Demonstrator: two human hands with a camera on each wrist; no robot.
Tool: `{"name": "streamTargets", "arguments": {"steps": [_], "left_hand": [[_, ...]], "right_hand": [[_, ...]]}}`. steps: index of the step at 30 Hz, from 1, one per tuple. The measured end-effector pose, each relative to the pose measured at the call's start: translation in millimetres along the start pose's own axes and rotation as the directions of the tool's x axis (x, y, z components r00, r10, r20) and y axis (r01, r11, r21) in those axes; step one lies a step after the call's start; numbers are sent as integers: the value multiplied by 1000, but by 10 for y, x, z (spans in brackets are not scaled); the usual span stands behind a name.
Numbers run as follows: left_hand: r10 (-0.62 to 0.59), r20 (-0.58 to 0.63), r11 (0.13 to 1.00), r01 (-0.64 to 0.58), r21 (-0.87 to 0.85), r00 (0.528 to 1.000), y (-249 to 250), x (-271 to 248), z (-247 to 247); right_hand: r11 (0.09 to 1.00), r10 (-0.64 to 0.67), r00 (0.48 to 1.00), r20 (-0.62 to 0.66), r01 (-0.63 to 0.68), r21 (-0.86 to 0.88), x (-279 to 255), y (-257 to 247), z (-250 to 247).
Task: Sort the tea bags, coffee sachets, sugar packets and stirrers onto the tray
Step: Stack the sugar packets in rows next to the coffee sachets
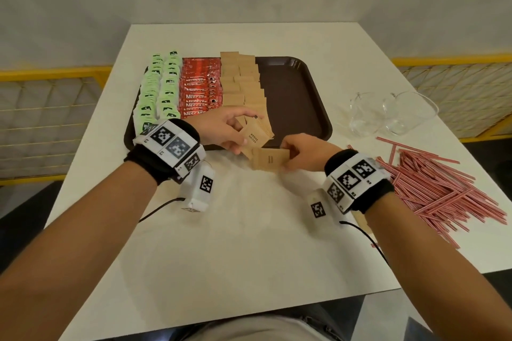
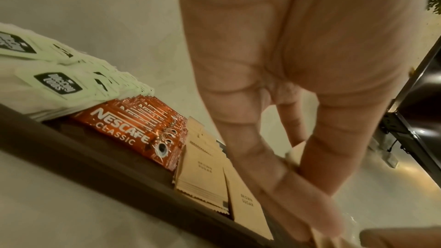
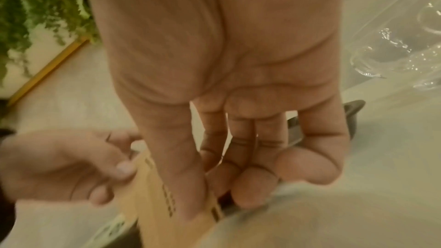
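Note:
A dark brown tray [image 1: 293, 97] holds rows of green tea bags [image 1: 158, 88], red coffee sachets [image 1: 198, 86] and tan brown-sugar packets [image 1: 243, 83]. At the tray's near edge my left hand [image 1: 230, 130] pinches one brown-sugar packet [image 1: 253, 134], thumb against fingers [image 2: 281, 180]. Just right of it my right hand [image 1: 296, 151] pinches a small stack of sugar packets [image 1: 270, 159] over the table; its thumb [image 3: 181, 176] presses on the top packet [image 3: 155, 205]. Red-and-white stirrers [image 1: 437, 185] lie heaped on the table at the right.
Two clear glass cups [image 1: 393, 113] stand right of the tray, behind the stirrers. The white table [image 1: 235, 243] ends close to my body. A yellow railing [image 1: 52, 75] runs behind the table on both sides. The tray's right half is bare.

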State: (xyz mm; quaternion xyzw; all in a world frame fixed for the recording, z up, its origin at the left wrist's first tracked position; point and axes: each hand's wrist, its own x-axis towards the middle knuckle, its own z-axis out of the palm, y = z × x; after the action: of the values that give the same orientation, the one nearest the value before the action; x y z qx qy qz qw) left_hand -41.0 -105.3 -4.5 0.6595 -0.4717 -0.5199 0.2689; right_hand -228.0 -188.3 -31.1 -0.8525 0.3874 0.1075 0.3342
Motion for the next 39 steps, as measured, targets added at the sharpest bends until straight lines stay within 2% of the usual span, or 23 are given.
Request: {"name": "streamTargets", "arguments": {"steps": [5,10,14,17,19,23,27,32,36,39], "left_hand": [[-7,-65,1000,5,-31,998,-38,-3,-89],[37,-146,996,-24,89,989,-45,-3,-201],[7,-246,997,11,75,969,-13,44,-321],[-65,-237,998,61,-26,969,46,82,-370],[-66,-212,998,63,-24,975,72,109,-386],[-25,-180,988,52,144,983,51,187,-428],[-1,-161,976,35,213,987,33,265,-457],[13,-149,929,43,368,989,44,400,-449],[-3,-159,880,78,468,987,-2,501,-417],[19,-221,840,104,533,975,-62,556,-376]], "right_hand": [[954,-14,1000,-24,21,298,59,-81,-242],[916,1,1000,6,-4,401,196,-121,-395],[917,0,1000,28,-11,399,263,-178,-449],[914,6,999,44,-24,404,316,-220,-471],[906,21,999,47,-39,422,348,-247,-479],[871,40,997,71,-69,486,403,-301,-469],[847,59,994,88,-97,523,449,-352,-462],[844,87,996,-3,-72,531,539,-328,-449],[907,94,993,-67,-58,417,602,-210,-444],[948,113,992,-49,-93,303,627,-152,-424]]}}
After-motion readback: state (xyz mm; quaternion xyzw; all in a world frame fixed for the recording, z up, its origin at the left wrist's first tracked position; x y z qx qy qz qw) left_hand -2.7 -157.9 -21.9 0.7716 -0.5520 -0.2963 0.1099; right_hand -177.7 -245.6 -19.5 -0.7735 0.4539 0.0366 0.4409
